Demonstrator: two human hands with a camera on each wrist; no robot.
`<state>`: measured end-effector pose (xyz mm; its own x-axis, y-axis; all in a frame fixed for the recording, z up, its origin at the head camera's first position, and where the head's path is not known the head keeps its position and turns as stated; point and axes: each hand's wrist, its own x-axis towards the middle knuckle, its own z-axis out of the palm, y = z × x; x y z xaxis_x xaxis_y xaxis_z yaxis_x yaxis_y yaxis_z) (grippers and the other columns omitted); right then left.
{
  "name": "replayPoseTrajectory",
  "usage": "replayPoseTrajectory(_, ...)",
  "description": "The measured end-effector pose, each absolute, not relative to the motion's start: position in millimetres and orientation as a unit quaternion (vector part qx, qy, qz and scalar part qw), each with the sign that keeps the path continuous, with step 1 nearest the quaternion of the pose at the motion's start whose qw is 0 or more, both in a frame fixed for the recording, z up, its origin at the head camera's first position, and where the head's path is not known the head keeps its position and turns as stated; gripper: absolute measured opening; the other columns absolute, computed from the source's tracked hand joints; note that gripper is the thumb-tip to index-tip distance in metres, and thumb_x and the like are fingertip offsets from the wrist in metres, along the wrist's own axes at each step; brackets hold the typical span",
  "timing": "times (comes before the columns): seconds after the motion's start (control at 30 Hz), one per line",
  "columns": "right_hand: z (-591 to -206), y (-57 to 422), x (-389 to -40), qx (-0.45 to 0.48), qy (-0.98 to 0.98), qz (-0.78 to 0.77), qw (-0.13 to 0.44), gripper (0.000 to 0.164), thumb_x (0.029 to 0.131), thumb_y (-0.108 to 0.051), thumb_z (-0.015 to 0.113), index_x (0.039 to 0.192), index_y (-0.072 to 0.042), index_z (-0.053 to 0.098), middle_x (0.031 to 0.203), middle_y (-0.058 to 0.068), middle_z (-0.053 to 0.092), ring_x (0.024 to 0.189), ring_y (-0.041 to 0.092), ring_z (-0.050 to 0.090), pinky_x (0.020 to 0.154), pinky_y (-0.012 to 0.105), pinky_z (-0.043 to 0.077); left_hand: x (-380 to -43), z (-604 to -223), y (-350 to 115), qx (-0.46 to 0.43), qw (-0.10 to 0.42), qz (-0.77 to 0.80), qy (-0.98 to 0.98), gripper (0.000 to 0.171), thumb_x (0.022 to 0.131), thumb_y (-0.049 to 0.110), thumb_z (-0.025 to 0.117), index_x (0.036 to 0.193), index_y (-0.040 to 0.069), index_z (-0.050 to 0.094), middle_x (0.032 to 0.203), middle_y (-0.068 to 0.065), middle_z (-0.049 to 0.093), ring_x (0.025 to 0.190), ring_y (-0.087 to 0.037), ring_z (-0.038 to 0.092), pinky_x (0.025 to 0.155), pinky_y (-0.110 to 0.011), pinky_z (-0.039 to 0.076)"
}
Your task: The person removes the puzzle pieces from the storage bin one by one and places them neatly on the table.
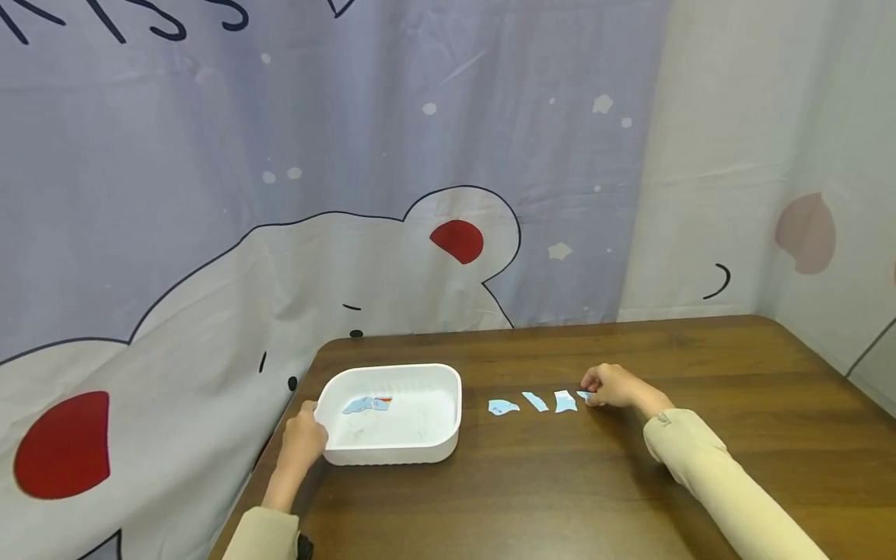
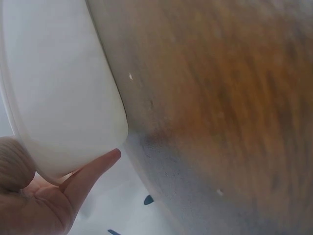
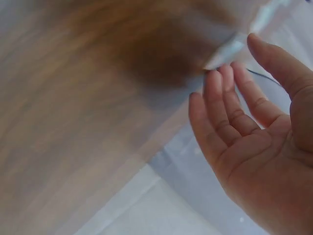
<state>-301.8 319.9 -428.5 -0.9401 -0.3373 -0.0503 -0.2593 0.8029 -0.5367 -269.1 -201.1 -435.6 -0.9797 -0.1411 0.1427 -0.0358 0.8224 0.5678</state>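
Note:
At the left of the head view, my left hand (image 1: 303,437) grips the left end of a white plastic tub (image 1: 427,453). In the left wrist view its thumb and fingers lie on either side of the tub wall (image 2: 63,88). Two light-blue paper pieces (image 1: 358,405), one with a red and yellow corner, lie inside the tub. My right hand (image 1: 610,386) is at the right end of a row of similar pieces, its fingertips at a small blue piece (image 1: 584,395). In the right wrist view, a gap shows between thumb and fingers, near a blurred pale piece (image 3: 227,53).
Several blue paper pieces lie in a row right of the tub, among them a wide one (image 1: 503,407), a narrow slanted one (image 1: 535,401) and a squarish one (image 1: 565,401). The brown wooden table (image 1: 532,498) meets a printed curtain (image 1: 378,272) behind.

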Motion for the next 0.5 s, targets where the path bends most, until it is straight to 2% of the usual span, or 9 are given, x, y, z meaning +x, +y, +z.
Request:
replayPoseTrajectory(0.1, -420.3, 316.7, -301.5, -0.162, 0.943, -0.284, 0.063, 0.032, 0.080, -0.004, 0.071, 0.108, 0.010, 0.063, 0.098, 0.019, 0.067, 0.090, 0.025, 0.062, 0.080, 0.039, 0.052, -269.8, -435.0, -201.1, 0.047, 0.085, -0.295, -0.951, 0.044, 0.084, -0.005, 0.041, 0.125, -0.020, 0.044, 0.110, -0.046, 0.057, 0.089, -0.051, 0.064, 0.073, -0.055, 0.052)
replayPoseTrajectory(0.2, -411.2, 309.5, -304.3, -0.174, 0.942, -0.284, 0.049, 0.032, 0.082, -0.004, 0.069, 0.110, 0.011, 0.062, 0.102, 0.022, 0.067, 0.091, 0.028, 0.064, 0.082, 0.042, 0.053, -270.2, -434.3, -201.5, 0.049, 0.082, -0.295, -0.951, 0.044, 0.084, -0.005, 0.041, 0.125, -0.020, 0.044, 0.111, -0.046, 0.057, 0.089, -0.050, 0.064, 0.073, -0.055, 0.052)
replayPoseTrajectory(0.5, -389.9, 279.1, -313.8, -0.184, 0.937, -0.294, 0.028, 0.029, 0.085, -0.005, 0.064, 0.113, 0.005, 0.064, 0.105, 0.019, 0.069, 0.094, 0.024, 0.064, 0.084, 0.040, 0.053, -270.8, -433.8, -202.2, 0.051, 0.072, -0.301, -0.950, 0.045, 0.085, -0.004, 0.039, 0.127, -0.020, 0.042, 0.113, -0.046, 0.056, 0.090, -0.049, 0.063, 0.074, -0.055, 0.052)
